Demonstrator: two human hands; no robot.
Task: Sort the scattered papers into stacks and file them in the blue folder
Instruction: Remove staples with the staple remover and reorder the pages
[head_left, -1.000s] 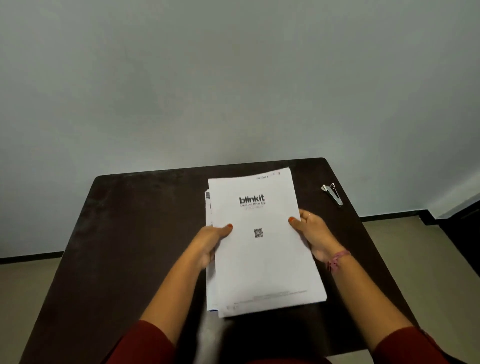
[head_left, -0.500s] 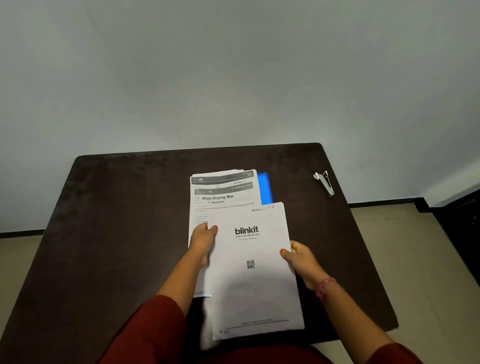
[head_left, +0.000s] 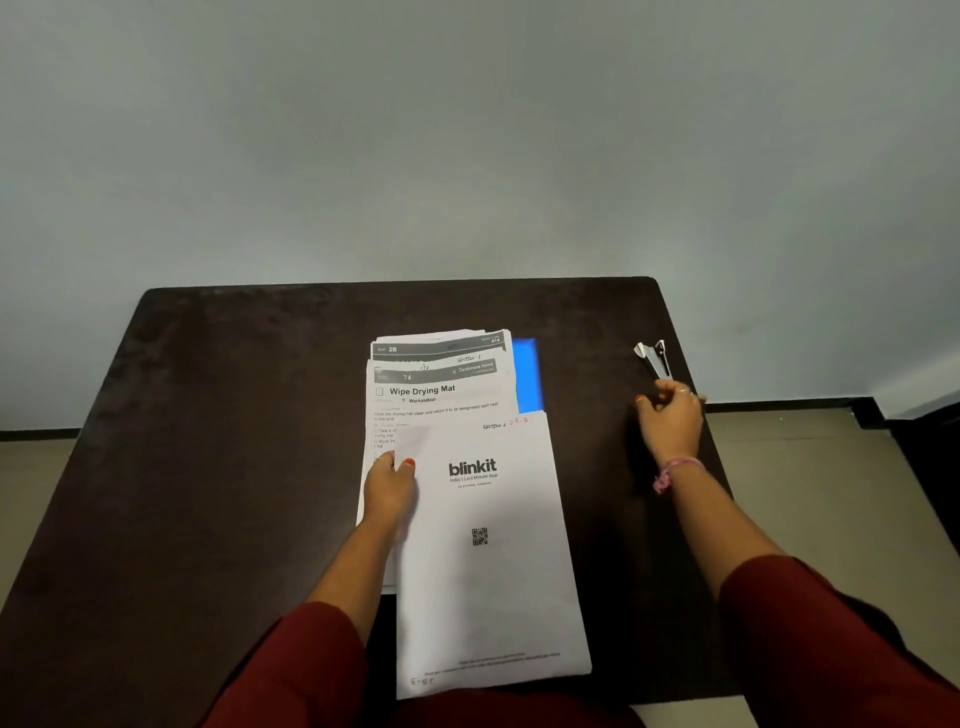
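A white "blinkit" sheet (head_left: 488, 561) lies nearest me and hangs over the table's front edge. My left hand (head_left: 389, 493) pinches its left edge with the thumb on top. Behind it a stack of printed papers (head_left: 436, 387), topped by "Wipe Drying Mat", rests on the blue folder (head_left: 525, 374). Only a strip of the folder shows at the stack's right. My right hand (head_left: 670, 421) is off the papers at the far right. Its fingers are loosely curled at the near end of a small metal stapler (head_left: 653, 357), which lies flat on the table.
The dark brown table (head_left: 234, 441) stands against a plain grey wall. Its right edge runs just beyond the stapler, with beige floor below it. A dark piece of furniture (head_left: 930, 447) stands at the far right.
The blinkit sheet slid toward me off the stack, uncovering the printed papers and the blue strip. My right hand then let go of it and moved right to the stapler.
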